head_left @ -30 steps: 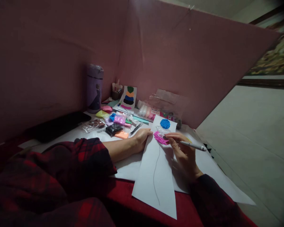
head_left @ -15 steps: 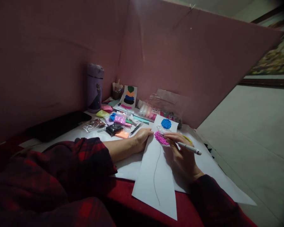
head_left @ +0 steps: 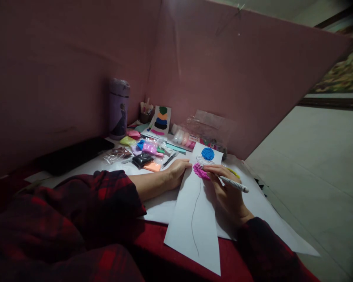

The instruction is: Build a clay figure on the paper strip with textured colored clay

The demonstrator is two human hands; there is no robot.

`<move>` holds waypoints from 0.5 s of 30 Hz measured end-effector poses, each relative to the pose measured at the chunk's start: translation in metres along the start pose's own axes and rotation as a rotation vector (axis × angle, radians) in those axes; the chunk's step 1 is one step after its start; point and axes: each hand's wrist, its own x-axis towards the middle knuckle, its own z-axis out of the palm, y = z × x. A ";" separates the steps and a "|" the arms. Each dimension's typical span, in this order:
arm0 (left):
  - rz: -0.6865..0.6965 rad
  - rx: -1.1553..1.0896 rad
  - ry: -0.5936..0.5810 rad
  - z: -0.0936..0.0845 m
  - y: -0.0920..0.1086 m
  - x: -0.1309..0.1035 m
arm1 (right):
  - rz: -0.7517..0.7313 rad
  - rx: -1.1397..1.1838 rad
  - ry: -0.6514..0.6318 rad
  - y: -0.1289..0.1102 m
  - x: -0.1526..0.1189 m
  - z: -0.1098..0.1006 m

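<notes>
Striped tool (head_left: 234,183) sits further left than in earlier frame. Your right hand (head_left: 227,192) pinches it, slanting up-left to pink patch (head_left: 200,172); tip contact unclear. Your left hand (head_left: 177,172) grips paper (head_left: 185,213) by left edge.

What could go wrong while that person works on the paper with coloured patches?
The striped tool in the right hand has its tip at the pink patch, so a slip might gouge it or the white patch just beyond. The fingers are close to both and could smudge them. The paper strip reaches past the near edge of the white sheet, so a bump there might bend it.
</notes>
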 end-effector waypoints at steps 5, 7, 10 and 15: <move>-0.006 0.006 -0.006 -0.001 -0.001 0.001 | -0.002 0.003 0.000 0.000 0.000 0.000; -0.004 0.006 -0.012 -0.001 -0.001 0.001 | -0.002 0.003 -0.002 0.000 0.000 -0.001; 0.002 0.005 -0.021 -0.001 -0.001 0.001 | 0.001 0.000 0.004 0.001 -0.001 -0.001; 0.009 0.007 -0.036 -0.001 -0.001 0.001 | 0.008 -0.011 0.011 0.001 -0.001 0.000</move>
